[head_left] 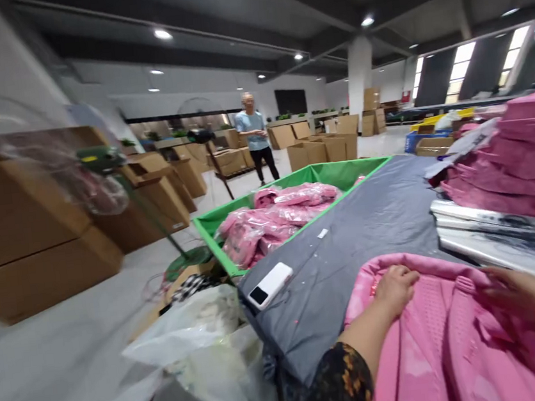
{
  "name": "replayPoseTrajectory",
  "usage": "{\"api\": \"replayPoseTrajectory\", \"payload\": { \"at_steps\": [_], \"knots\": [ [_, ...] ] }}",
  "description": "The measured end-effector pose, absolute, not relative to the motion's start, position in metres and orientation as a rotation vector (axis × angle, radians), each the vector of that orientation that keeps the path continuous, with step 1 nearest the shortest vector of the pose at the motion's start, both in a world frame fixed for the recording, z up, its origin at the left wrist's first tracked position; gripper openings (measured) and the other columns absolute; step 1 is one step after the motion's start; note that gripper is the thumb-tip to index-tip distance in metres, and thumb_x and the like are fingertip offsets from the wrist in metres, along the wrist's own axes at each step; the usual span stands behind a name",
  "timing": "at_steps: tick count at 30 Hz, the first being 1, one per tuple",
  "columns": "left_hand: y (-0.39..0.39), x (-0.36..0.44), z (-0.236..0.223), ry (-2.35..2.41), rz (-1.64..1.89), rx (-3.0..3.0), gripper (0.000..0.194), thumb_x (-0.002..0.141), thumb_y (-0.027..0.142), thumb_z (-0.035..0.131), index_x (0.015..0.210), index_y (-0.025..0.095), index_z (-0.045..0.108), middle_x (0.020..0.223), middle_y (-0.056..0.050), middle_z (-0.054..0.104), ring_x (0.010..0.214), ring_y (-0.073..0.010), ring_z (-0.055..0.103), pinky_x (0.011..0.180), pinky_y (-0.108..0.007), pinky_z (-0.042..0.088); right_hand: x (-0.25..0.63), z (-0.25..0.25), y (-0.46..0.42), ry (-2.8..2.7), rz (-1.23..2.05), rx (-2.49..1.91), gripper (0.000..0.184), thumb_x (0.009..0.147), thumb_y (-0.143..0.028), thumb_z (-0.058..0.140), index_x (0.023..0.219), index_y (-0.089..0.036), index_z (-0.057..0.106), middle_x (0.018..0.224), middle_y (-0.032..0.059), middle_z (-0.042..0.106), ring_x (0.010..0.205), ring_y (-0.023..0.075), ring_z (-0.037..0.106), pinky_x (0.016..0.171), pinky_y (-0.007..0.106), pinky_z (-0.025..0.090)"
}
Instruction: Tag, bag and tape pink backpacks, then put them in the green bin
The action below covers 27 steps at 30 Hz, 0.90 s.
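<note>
A pink camouflage backpack (411,358) lies at the near edge of the table, its shoulder straps facing up. My left hand (396,289) grips the backpack's upper part near a small red label, with the fingers curled over the fabric. On the other side of the top strap, my right hand (514,291) holds the backpack's edge; some of its fingers are hidden by the cloth. Right of the backpack rises a stack of pink bags (533,157), beside flat clear plastic packaging (497,226).
A white phone-like device (271,285) lies on the grey-covered table (369,208). Beyond it stands a green-rimmed bin (214,245) of plastic-wrapped pink bags (274,216). A white plastic sack (222,360) hangs left of the table. Cardboard boxes (18,216) and a person (254,134) stand farther off.
</note>
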State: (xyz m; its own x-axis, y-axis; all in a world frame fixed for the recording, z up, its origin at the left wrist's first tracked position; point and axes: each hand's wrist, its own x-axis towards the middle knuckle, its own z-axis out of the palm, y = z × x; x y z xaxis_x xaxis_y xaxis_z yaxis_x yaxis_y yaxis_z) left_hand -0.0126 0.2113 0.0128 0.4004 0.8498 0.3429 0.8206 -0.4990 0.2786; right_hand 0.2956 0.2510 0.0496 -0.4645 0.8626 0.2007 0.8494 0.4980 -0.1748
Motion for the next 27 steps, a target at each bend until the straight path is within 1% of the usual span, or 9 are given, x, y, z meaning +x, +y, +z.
{"api": "replayPoseTrajectory", "payload": {
  "at_steps": [2,5,8,11,13,16,23,25,27],
  "knots": [
    [0.211,-0.012,0.014,1.518,0.661,2.605,0.030,0.092,0.012,0.060,0.117,0.021,0.072,0.113,-0.003,0.074,0.106,-0.0180,0.068,0.092,-0.031,0.059,0.279,0.054,0.255,-2.499,0.115,-1.579,0.020,0.080,-0.036,0.051,0.083,-0.026,0.068,0.086,0.0093,0.076,0.079,0.0298,0.072,0.068,0.037,0.053],
    [0.206,-0.007,0.008,1.519,0.619,2.660,0.024,0.095,0.016,0.059,0.116,0.020,0.070,0.110,-0.004,0.073,0.104,-0.0189,0.066,0.091,-0.033,0.058,0.260,0.056,0.270,-2.494,0.086,-1.740,0.010,0.072,-0.024,0.056,0.077,-0.024,0.065,0.085,0.0096,0.074,0.083,0.0315,0.071,0.070,0.037,0.049],
    [0.199,0.000,-0.001,1.578,0.618,2.710,0.030,0.099,0.018,0.054,0.127,0.019,0.064,0.122,-0.010,0.069,0.118,-0.0236,0.059,0.104,-0.045,0.051,0.255,0.055,0.279,-2.476,0.061,-1.866,0.014,0.066,-0.021,0.062,0.079,-0.025,0.064,0.090,0.0094,0.073,0.090,0.0336,0.070,0.069,0.036,0.046],
    [0.200,0.003,-0.004,1.751,0.703,2.688,0.037,0.097,0.026,0.059,0.134,0.022,0.060,0.130,-0.010,0.066,0.121,-0.0267,0.056,0.106,-0.053,0.047,0.255,0.054,0.272,-2.435,0.078,-2.010,0.020,0.060,-0.022,0.071,0.077,-0.024,0.060,0.085,0.0084,0.071,0.083,0.0332,0.069,0.061,0.034,0.042],
    [0.206,0.002,-0.001,1.834,0.750,2.638,0.034,0.096,0.030,0.061,0.129,0.023,0.063,0.127,-0.008,0.067,0.117,-0.0258,0.057,0.103,-0.051,0.048,0.256,0.055,0.261,-2.401,0.069,-2.057,0.018,0.067,-0.025,0.069,0.084,-0.024,0.061,0.090,0.0095,0.071,0.085,0.0314,0.068,0.059,0.033,0.041],
    [0.215,0.001,0.002,1.854,0.763,2.590,0.027,0.097,0.028,0.058,0.122,0.023,0.066,0.124,-0.007,0.069,0.115,-0.0248,0.058,0.101,-0.048,0.048,0.255,0.058,0.244,-2.355,0.067,-2.069,0.014,0.085,-0.029,0.057,0.096,-0.023,0.062,0.103,0.0121,0.070,0.095,0.0286,0.068,0.064,0.032,0.042],
    [0.227,0.006,-0.012,1.951,0.778,2.535,0.028,0.100,0.025,0.052,0.125,0.024,0.064,0.123,-0.008,0.068,0.111,-0.0257,0.058,0.098,-0.046,0.049,0.260,0.050,0.255,-2.181,0.167,-2.176,0.011,0.081,-0.031,0.066,0.087,-0.021,0.064,0.090,0.0126,0.072,0.087,0.0316,0.068,0.061,0.033,0.043],
    [0.234,0.010,-0.012,1.994,0.801,2.510,0.029,0.100,0.024,0.051,0.127,0.021,0.063,0.120,-0.010,0.069,0.108,-0.0273,0.059,0.096,-0.047,0.051,0.258,0.048,0.259,-2.142,0.120,-2.172,0.016,0.087,-0.033,0.060,0.095,-0.021,0.065,0.095,0.0147,0.073,0.087,0.0331,0.069,0.062,0.035,0.047],
    [0.239,0.012,-0.008,2.042,0.831,2.465,0.032,0.100,0.022,0.051,0.129,0.019,0.062,0.120,-0.012,0.069,0.106,-0.0286,0.061,0.092,-0.048,0.053,0.253,0.049,0.253,-2.121,0.047,-2.146,0.029,0.091,-0.033,0.052,0.113,-0.017,0.064,0.108,0.0189,0.072,0.092,0.0361,0.070,0.068,0.041,0.052]
  ]
}}
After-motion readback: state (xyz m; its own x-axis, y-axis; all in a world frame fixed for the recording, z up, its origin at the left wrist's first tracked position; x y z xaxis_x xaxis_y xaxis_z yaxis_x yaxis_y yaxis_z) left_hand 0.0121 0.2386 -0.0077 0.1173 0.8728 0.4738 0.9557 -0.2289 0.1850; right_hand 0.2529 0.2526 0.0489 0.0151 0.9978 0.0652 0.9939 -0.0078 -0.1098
